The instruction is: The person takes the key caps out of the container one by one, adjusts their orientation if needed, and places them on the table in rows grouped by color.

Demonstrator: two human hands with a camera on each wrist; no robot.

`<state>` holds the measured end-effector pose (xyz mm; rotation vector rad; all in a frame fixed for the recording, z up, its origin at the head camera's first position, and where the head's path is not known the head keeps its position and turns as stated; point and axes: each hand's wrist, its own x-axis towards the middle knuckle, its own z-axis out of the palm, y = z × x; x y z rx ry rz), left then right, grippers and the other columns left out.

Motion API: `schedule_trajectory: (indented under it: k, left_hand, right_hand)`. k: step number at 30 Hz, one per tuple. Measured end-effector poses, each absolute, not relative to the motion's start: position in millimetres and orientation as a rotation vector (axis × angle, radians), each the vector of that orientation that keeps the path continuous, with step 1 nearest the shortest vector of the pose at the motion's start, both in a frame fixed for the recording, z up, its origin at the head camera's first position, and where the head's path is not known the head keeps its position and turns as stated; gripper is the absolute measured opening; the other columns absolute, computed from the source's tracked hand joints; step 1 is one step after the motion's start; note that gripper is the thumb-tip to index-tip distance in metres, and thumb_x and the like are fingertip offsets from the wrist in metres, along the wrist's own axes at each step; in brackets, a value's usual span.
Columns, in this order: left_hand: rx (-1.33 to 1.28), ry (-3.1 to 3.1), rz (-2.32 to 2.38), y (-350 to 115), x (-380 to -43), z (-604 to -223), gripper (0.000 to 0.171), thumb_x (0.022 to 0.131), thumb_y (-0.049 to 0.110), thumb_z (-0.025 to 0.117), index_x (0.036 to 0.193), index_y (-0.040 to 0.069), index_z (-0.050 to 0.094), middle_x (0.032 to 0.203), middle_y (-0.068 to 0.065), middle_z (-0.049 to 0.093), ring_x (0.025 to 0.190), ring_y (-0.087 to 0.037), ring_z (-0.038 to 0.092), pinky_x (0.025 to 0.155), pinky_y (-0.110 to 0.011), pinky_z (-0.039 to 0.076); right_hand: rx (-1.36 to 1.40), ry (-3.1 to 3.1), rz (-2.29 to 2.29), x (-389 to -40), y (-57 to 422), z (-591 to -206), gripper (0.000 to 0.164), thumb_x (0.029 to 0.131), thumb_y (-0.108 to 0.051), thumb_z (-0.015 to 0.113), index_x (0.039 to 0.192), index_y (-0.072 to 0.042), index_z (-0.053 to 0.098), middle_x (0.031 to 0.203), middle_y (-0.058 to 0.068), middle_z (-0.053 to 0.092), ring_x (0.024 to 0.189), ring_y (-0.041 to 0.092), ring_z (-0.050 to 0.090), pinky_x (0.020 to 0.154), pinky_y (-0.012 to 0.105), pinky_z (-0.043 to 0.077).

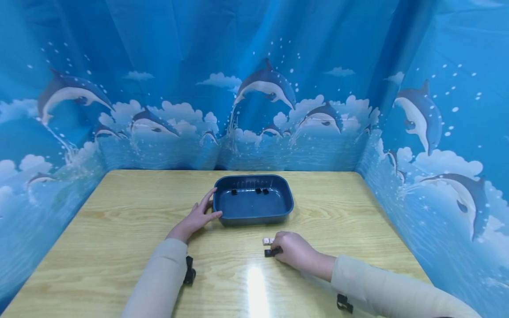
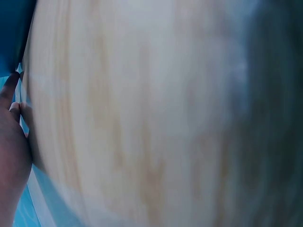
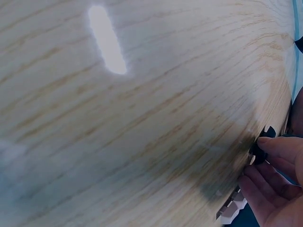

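My left hand (image 1: 196,218) rests against the left end of a dark blue plastic basin (image 1: 254,220), fingers spread along its rim. My right hand (image 1: 296,249) is low over the table in front of the basin. Its thumb and fingers pinch a small black keycap-like block (image 3: 259,152). Another black block (image 1: 268,253) lies on the table just left of those fingertips. Behind it sits a row of small white blocks (image 1: 266,241), partly hidden by the right hand. Inside the basin, several black blocks (image 1: 258,191) lie near the back wall.
The wood-grain table (image 1: 131,212) reaches back to a blue dolphin-print curtain (image 1: 179,132), which also hangs along both sides. Black wrist cameras sit under the left sleeve (image 1: 159,269) and right sleeve (image 1: 381,282). A bright reflection shows on the tabletop.
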<state>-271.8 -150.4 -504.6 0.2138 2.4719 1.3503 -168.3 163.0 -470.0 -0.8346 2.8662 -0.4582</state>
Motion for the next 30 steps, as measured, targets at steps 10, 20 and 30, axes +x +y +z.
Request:
schedule_trajectory:
  k: [10,20,30]
  left_hand:
    - [0.2,2.481,1.339,-149.5,-272.3,-504.6,0.083,0.096,0.041,0.061,0.156,0.04,0.004,0.157,-0.022,0.021,0.141,-0.048,-0.016,0.106,-0.07,-0.011]
    - [0.207,2.481,1.333,-150.0,-272.5,-505.1,0.083,0.096,0.042,0.061,0.156,0.04,0.003,0.157,-0.022,0.021,0.141,-0.049,-0.017,0.105,-0.072,-0.011]
    - [0.191,2.479,1.329,-150.8,-272.3,-504.6,0.084,0.094,0.045,0.061,0.155,0.044,0.002,0.158,-0.02,0.02,0.141,-0.049,-0.017,0.103,-0.074,-0.01]
  right_hand:
    - [-0.866,2.863,-0.47,-168.5,163.4,-470.2,0.019,0.073,-0.004,0.082,0.09,-0.011,0.077,0.085,-0.004,0.067,0.081,0.011,0.064,0.076,0.028,0.055]
    - [-0.87,2.867,-0.475,-168.6,163.5,-470.9,0.019,0.072,-0.005,0.082,0.09,-0.011,0.076,0.086,-0.003,0.068,0.082,0.012,0.065,0.077,0.029,0.055]
    - [-0.871,2.873,-0.485,-168.0,162.9,-469.9,0.02,0.072,-0.004,0.082,0.09,-0.011,0.076,0.086,-0.003,0.068,0.082,0.012,0.064,0.077,0.029,0.055]
